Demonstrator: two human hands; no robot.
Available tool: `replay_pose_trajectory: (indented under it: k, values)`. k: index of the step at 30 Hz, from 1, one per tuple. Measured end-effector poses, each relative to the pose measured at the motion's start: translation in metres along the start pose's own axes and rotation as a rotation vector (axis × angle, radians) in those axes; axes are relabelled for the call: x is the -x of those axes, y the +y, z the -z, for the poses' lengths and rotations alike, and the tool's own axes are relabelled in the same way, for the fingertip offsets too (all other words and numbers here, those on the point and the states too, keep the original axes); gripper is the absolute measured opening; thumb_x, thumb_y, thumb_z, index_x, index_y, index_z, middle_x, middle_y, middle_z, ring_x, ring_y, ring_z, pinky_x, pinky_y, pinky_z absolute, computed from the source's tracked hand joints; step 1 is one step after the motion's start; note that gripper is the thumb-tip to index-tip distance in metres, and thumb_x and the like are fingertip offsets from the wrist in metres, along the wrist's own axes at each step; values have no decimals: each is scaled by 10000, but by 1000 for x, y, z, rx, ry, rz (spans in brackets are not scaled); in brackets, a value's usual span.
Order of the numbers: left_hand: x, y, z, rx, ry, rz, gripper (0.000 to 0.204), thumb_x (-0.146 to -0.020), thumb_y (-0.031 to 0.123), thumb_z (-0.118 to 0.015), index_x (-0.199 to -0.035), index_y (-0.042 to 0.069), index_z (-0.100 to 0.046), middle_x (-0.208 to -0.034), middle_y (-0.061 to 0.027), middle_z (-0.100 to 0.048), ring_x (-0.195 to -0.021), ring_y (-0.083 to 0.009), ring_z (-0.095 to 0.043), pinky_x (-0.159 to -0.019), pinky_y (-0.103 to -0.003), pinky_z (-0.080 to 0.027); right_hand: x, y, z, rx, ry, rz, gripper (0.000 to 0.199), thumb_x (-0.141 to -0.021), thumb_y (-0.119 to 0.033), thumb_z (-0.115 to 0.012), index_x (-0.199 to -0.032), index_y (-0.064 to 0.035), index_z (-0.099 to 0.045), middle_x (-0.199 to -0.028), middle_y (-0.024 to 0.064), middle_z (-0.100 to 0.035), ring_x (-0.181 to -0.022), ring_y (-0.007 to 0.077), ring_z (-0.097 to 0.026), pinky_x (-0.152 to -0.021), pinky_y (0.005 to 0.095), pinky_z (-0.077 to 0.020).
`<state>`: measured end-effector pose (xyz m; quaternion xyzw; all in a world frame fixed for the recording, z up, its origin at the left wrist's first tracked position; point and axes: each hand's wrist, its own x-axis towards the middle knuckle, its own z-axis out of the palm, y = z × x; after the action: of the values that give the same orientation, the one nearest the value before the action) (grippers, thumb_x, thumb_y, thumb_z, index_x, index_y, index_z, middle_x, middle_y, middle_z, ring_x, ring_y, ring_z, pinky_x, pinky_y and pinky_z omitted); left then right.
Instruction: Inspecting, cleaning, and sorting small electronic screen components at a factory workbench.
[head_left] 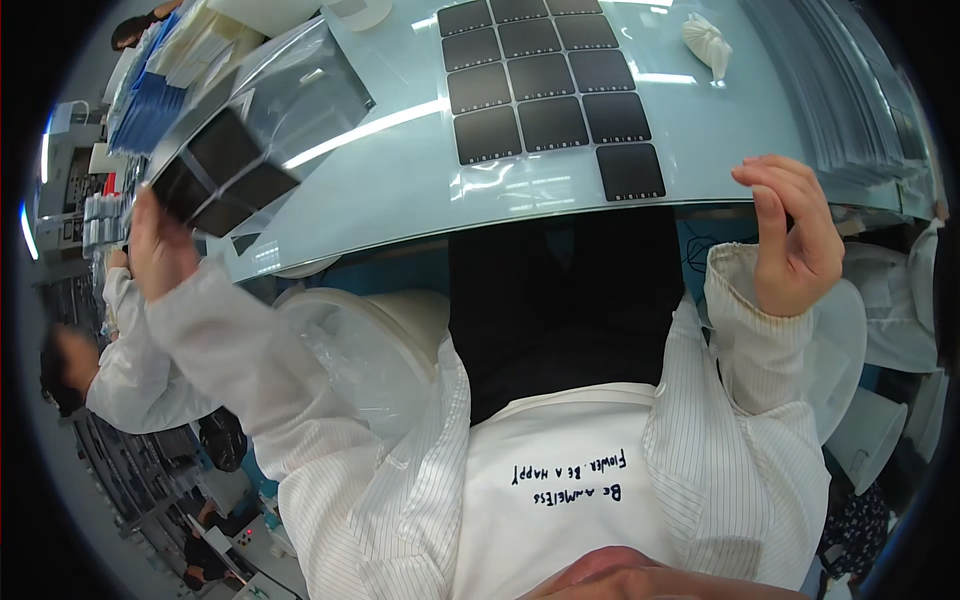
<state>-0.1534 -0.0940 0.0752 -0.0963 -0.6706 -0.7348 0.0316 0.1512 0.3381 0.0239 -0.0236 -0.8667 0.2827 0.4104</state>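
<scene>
My left hand (165, 248) is at the left end of the table, smeared by motion, its fingers at the edge of a group of dark square panels (228, 145). Whether it grips them cannot be made out. These panels lie beside a clear plastic sheet or bag (315, 80). My right hand (795, 235) is raised at the table's front edge on the right, fingers loosely bent and apart, holding nothing. Between the hands, dark square panels with rounded corners (555, 122) lie in rows of three. One single panel (631, 172) sits at the near right, by the edge.
A knotted white bag (707, 45) lies at the far right of the glass-topped table (380, 185). Stacked clear sheets (850, 90) stand at the right end. Blue and cream stacks (175, 75) fill the far left. Below are a white bin (350, 350) and a co-worker in white (150, 385).
</scene>
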Motion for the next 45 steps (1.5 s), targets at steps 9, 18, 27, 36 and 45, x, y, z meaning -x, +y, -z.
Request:
replay_pose_trajectory:
  k: [9,18,27,36,45]
  values:
    - [147,65,-60,-914,-268,-265,162,-911,76,-496,-959,-45,-592,-899,-82,-636,-788,-98,-565,-703,-216,-423,-10,-56,-44,-549,-288,291,368,-735,-251,-738,-930,37,-615,-826,163,-645,-686,233,-642,-572,271,-511]
    - [165,61,-140,-872,-875,-496,119,-709,54,-689,-795,7,-622,-604,-58,-581,-447,-210,-529,-429,-278,-392,6,-101,-88,-631,-506,-27,745,-602,-290,-816,-1177,70,-510,-1053,164,-550,-842,224,-580,-756,286,-495]
    - [163,40,-142,-585,-1153,-464,118,-683,48,-676,-752,2,-592,-535,-24,-509,-370,-158,-414,-382,-271,-298,16,-93,-86,-1057,-734,-234,666,-598,-104,-823,-1162,76,-517,-965,164,-610,-841,245,-633,-732,298,-526]
    - [157,31,-128,-684,-968,-377,39,-724,25,-634,-749,13,-608,-601,-62,-561,-479,-160,-490,-472,-260,-366,7,-76,-68,-1210,-805,-248,582,-565,-61,-796,-1082,86,-573,-960,173,-625,-815,241,-647,-735,290,-532]
    - [151,34,-69,-687,-274,-250,186,-900,115,-517,-795,-25,-580,-692,-9,-553,-604,-52,-413,-562,-184,-293,-11,-28,-56,-160,-413,-14,583,-534,28,-697,-1108,6,-600,-1033,117,-502,-858,215,-558,-734,300,-486]
